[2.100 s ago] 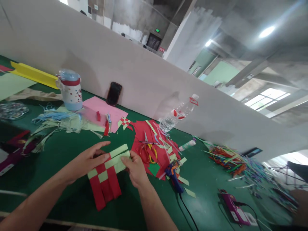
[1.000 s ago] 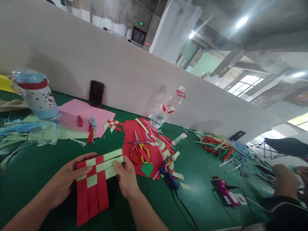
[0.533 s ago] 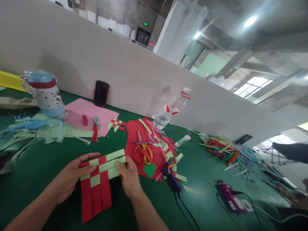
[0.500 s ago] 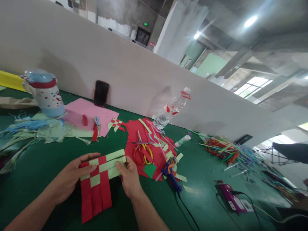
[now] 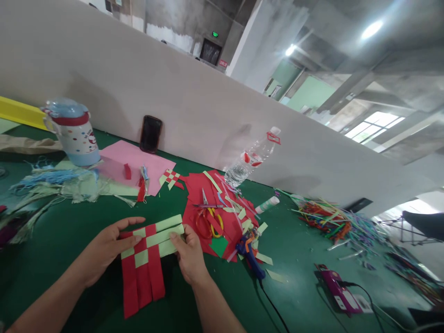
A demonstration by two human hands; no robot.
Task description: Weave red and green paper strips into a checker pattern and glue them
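A woven piece of red and pale green paper strips (image 5: 141, 259) is held up between both hands. My left hand (image 5: 107, 247) pinches its upper left corner, thumb on the front and index finger stretched above the top edge. On the other side, my right hand (image 5: 189, 254) grips the ends of the pale green strips, thumb in front. The red strips hang down from a small checkered part. Right of my right hand lie red paper sheets (image 5: 194, 187), with scissors (image 5: 209, 223) on them and a blue glue gun (image 5: 253, 263) at their edge.
A cup (image 5: 74, 134), a phone (image 5: 151, 134) and a plastic bottle (image 5: 251, 159) stand along the wall. Pink paper (image 5: 114, 155) and tassels (image 5: 58, 182) lie left. A glue stick (image 5: 267, 204), colourful strips (image 5: 322, 219) and a purple device (image 5: 338, 289) with a cable are right.
The view has shifted slightly, so most things appear a little further right. Both hands keep hold of the woven paper in nearly the same pose.
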